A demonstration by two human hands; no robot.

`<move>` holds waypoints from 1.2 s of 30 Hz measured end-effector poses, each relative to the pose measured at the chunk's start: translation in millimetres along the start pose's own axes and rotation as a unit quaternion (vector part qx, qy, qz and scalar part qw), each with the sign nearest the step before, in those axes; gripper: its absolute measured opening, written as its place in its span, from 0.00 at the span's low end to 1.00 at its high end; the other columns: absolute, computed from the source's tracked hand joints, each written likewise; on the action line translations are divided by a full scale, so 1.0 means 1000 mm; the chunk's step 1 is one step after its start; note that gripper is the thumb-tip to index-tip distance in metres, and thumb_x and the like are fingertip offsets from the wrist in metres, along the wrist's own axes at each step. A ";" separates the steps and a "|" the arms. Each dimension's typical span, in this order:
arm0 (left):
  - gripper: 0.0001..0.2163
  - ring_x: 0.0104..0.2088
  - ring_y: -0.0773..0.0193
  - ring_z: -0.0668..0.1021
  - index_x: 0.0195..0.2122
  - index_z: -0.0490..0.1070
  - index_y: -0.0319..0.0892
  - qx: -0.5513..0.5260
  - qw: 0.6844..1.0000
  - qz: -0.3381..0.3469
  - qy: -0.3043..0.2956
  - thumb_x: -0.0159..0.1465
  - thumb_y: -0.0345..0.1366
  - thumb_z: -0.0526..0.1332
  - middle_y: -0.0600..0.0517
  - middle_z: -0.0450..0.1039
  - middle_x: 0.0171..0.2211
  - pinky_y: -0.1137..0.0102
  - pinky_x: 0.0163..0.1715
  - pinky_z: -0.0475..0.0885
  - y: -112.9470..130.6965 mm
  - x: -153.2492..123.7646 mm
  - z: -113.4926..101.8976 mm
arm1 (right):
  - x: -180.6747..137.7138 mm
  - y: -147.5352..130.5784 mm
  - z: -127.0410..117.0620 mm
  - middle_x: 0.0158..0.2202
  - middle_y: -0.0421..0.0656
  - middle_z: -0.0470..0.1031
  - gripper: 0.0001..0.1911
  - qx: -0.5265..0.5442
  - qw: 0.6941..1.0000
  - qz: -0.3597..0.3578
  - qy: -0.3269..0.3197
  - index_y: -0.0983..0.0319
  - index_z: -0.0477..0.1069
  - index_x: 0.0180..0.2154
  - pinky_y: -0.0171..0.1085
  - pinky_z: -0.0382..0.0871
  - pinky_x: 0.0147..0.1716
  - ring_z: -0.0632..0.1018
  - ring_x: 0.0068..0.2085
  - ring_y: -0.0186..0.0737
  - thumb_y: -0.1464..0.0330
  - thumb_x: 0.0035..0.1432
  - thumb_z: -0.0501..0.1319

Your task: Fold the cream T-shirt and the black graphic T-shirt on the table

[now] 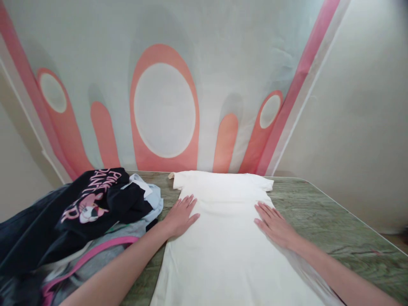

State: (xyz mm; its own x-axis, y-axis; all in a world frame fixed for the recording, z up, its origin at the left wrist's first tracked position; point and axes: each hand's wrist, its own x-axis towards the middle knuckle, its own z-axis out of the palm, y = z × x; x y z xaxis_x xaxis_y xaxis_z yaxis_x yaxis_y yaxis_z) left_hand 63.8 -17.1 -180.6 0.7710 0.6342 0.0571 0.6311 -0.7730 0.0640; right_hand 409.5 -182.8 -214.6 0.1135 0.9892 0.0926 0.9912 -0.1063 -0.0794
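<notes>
A cream white T-shirt (225,238) lies spread flat on the green wood-grain table (334,225), its sleeves toward the far edge. My left hand (181,216) rests flat on the shirt's left side, fingers stretched out and apart. On the shirt's right side my right hand (274,224) lies flat too, fingers extended. Neither hand holds anything; both press on the fabric about level with each other.
A heap of clothes (95,212) fills the table's left part: a black garment with a pink cartoon print on top, grey, pink and light blue pieces beneath. A wall hanging (165,106) with pink and white shapes stands behind the table. The table's right edge (360,219) runs diagonally.
</notes>
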 end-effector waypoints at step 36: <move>0.28 0.61 0.57 0.48 0.62 0.45 0.37 -0.020 0.999 0.038 -0.021 0.65 0.50 0.41 0.45 0.40 0.62 0.59 0.58 0.47 0.017 -0.074 -0.022 | -0.054 0.042 -0.003 0.63 0.43 0.46 0.31 -0.020 0.989 0.145 0.013 0.63 0.47 0.61 0.50 0.45 0.58 0.50 0.62 0.44 0.54 0.60 0.37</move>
State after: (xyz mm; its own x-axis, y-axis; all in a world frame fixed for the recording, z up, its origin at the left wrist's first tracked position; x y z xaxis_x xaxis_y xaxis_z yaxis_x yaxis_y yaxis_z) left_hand 15.9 -76.8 -161.5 0.8203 0.5715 0.0219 0.5670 -0.8176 0.1000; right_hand 445.4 -240.9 -220.3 0.3942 0.9139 0.0969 0.9187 -0.3892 -0.0668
